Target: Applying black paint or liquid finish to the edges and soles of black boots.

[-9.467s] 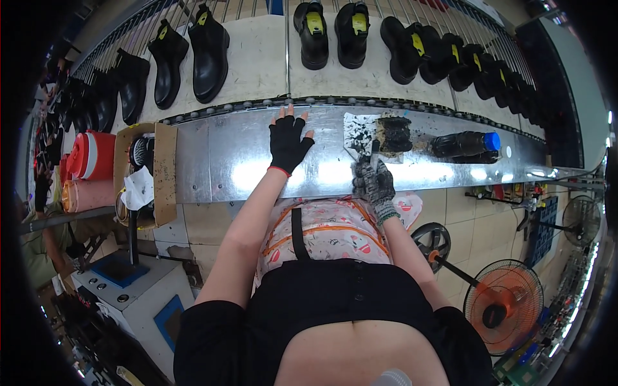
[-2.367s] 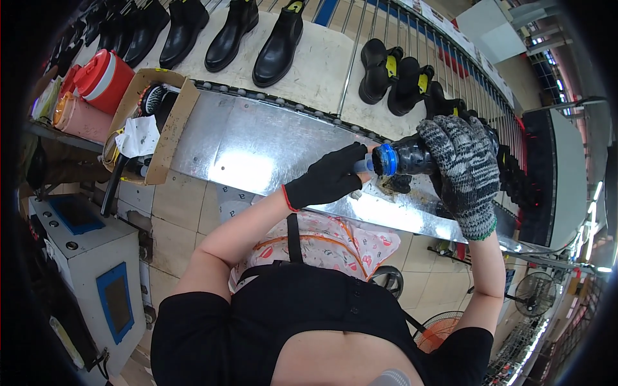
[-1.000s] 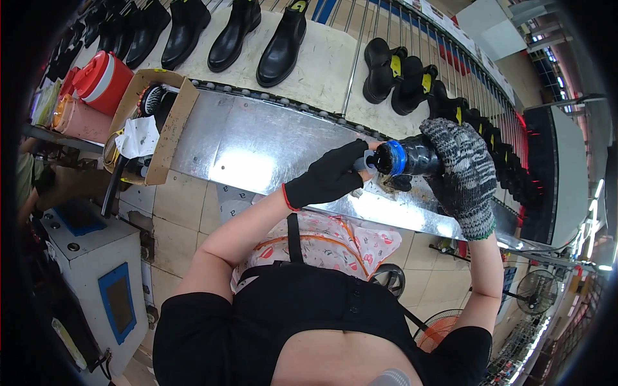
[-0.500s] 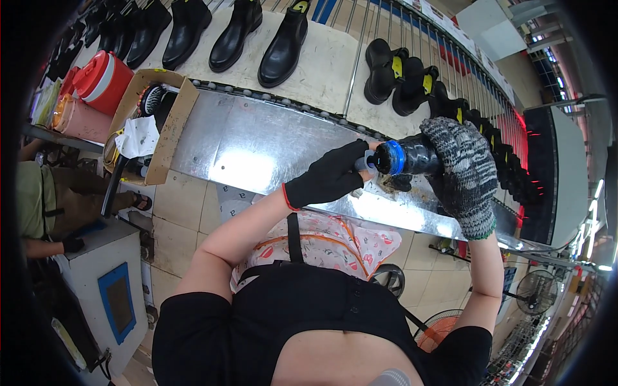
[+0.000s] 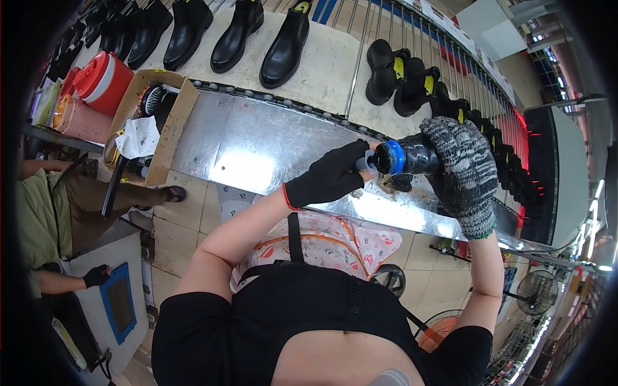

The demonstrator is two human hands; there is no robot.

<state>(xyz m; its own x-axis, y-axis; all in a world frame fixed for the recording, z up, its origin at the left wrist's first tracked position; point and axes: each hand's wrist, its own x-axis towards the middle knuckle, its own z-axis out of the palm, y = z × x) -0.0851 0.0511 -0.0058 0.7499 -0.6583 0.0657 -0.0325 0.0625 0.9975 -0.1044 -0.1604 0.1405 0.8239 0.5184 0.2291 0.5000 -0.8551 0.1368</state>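
The plastic bottle (image 5: 421, 156) is above the metal bench (image 5: 254, 132), uncapped and tipped almost level toward the left, apparently so its dark contents can reach the lip. The right hand (image 5: 463, 170), in a grey knitted glove, wraps around its body, leaving the blue neck ring (image 5: 396, 157) and mouth clear. The left hand (image 5: 329, 177), in a black fingerless glove, pinches a small translucent cup (image 5: 365, 163) right at that mouth, probably to keep the two lined up; how full the cup is, I cannot tell. Beneath the bottle sits a blackened rag or sponge (image 5: 400, 183). On the left, a cardboard box (image 5: 178, 122) keeps a hairbrush-like brush (image 5: 152, 100) and crumpled white paper (image 5: 138, 139) together. Beside it, the red jug (image 5: 103, 80) is lidded, its contents hidden. Beyond the bench, black ankle boots (image 5: 285, 50) stand spaced along the conveyor (image 5: 328, 61).
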